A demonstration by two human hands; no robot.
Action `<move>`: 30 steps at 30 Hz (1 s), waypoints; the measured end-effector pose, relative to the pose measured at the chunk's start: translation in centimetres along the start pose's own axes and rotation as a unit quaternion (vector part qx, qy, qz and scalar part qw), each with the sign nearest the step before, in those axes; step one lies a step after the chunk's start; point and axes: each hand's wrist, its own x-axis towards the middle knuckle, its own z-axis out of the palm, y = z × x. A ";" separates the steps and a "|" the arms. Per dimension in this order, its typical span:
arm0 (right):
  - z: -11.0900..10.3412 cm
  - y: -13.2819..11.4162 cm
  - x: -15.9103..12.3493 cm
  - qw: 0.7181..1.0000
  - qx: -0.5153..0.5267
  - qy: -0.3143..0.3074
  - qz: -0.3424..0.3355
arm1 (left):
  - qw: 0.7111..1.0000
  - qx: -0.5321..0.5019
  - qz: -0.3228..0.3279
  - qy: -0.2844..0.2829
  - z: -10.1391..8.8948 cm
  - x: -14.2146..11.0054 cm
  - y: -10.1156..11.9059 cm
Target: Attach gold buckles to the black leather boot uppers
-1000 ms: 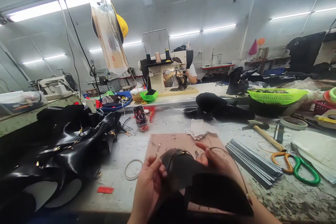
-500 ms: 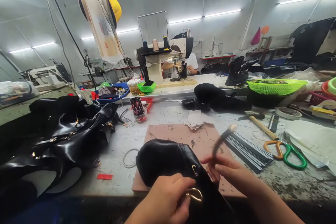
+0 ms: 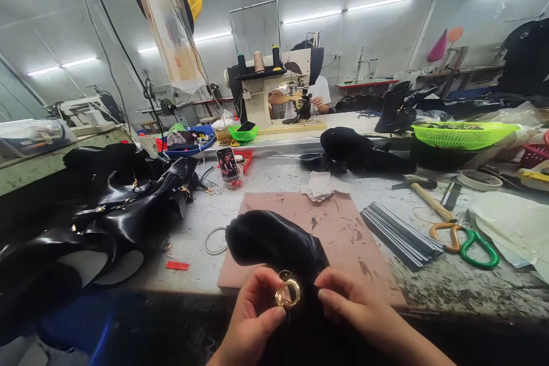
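Note:
A shiny black leather boot upper [image 3: 274,234] lies with its rounded end on the pink board [image 3: 338,223] and its rest running down toward me. My left hand [image 3: 257,309] pinches a gold metal ring fitting [image 3: 288,293] between thumb and fingertips, in front of the upper. To the right of it, my right hand [image 3: 347,297] has thumb and forefinger closed at the dark edge of the upper; what exactly sits in that pinch is hard to make out against the black. The lower part of the upper is lost in shadow between my wrists.
On the left, black leather pieces [image 3: 128,223] with gold fittings are heaped. At right lie grey strips [image 3: 401,234], scissors [image 3: 478,249], a hammer [image 3: 431,200] and a tape roll [image 3: 479,179]. A phone [image 3: 227,163] leans behind the board. Beyond, a person sits at a sewing machine [image 3: 266,88].
My right hand has come down and left to the upper; the dark, blurred strip it held up no longer shows. My left hand has turned, bringing the gold fitting round to face me.

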 end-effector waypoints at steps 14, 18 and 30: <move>0.7 1.7 -0.6 0.963 -0.152 0.124 -0.186 | 0.995 -0.097 0.009 0.018 0.8 1.1 -0.2; 1.0 1.4 -0.6 0.962 -0.150 0.129 -0.190 | 0.997 -0.075 0.006 0.026 0.7 0.8 -0.3; 2.0 1.7 -1.3 0.929 -0.160 0.177 -0.283 | 0.880 0.467 -0.078 -0.031 3.3 1.6 1.5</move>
